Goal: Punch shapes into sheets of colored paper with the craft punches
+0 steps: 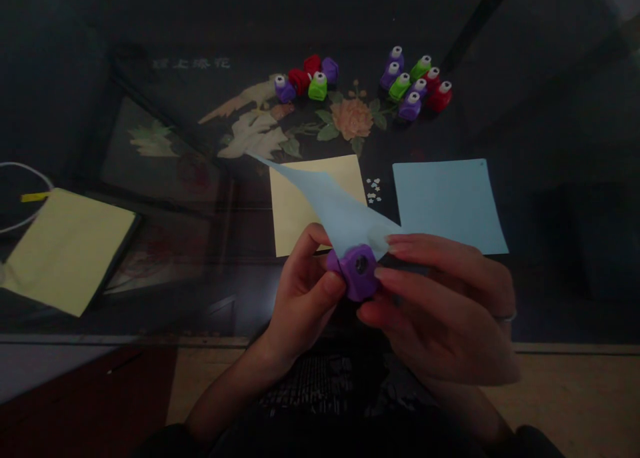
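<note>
Just above the table's near edge, my left hand [307, 295] grips a small purple craft punch [358, 275] with its thumb and fingers. A light blue sheet of paper [335, 205] has one corner in the punch, and its far part rises and curls to the upper left. Fingers of my right hand [450, 305] touch the punch's right side and pinch the paper's near right edge. Behind the raised sheet lies a cream sheet of paper [295, 228]. Tiny punched paper shapes [373, 190] are scattered to its right.
A flat blue sheet [450, 205] lies to the right. Farther back stand two groups of coloured punches, one at the centre [317, 87], one at the right [410, 106]. A yellow paper pad [70, 251] and white cable [30, 167] are at the left. The dark tabletop [200, 318] is glossy.
</note>
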Demonstrator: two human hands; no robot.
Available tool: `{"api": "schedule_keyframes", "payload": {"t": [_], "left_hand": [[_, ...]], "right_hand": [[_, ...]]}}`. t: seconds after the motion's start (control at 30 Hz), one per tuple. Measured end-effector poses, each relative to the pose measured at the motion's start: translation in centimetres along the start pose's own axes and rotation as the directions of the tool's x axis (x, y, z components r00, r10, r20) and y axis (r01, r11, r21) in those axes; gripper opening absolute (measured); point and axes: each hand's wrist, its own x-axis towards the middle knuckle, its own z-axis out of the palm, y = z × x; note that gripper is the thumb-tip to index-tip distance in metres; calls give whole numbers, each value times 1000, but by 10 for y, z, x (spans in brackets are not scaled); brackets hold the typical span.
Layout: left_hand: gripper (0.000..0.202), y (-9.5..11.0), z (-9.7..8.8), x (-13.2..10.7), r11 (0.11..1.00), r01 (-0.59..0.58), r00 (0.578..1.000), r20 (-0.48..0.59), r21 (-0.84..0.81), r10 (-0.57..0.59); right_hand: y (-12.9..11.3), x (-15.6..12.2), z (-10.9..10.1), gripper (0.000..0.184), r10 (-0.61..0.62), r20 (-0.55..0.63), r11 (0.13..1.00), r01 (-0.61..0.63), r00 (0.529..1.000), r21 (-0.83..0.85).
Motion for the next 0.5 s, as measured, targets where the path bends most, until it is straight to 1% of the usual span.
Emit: {"api": "schedule_keyframes", "payload": {"t": [0.1,0.17,0.23,0.33,0.4,0.5], "left_hand": [[32,1,-1,0,999,-8,1000,-29,36,9],[32,2,-1,-1,999,1,1000,-29,40,0],[31,3,0,-2,1000,8,1000,5,12,-8],[30,4,0,-3,999,32,996,86,-32,-29],[32,4,0,-4,999,40,995,93,-22,-37],[32,3,-1,-3,1000,15,996,85,-9,-14]], "right_hand": [[-1,0,0,12,-9,14,1000,9,1000,-16],[-1,0,-1,10,-13,25,999,14,1000,-37],[-2,1,-2,10,-12,46,999,14,999,-51],[-2,1,-4,12,-34,68,998,37,997,-48],[-1,1,-5,15,-59,81,997,62,995,-40],[0,0,-6,14,-66,87,997,68,994,-27]]}}
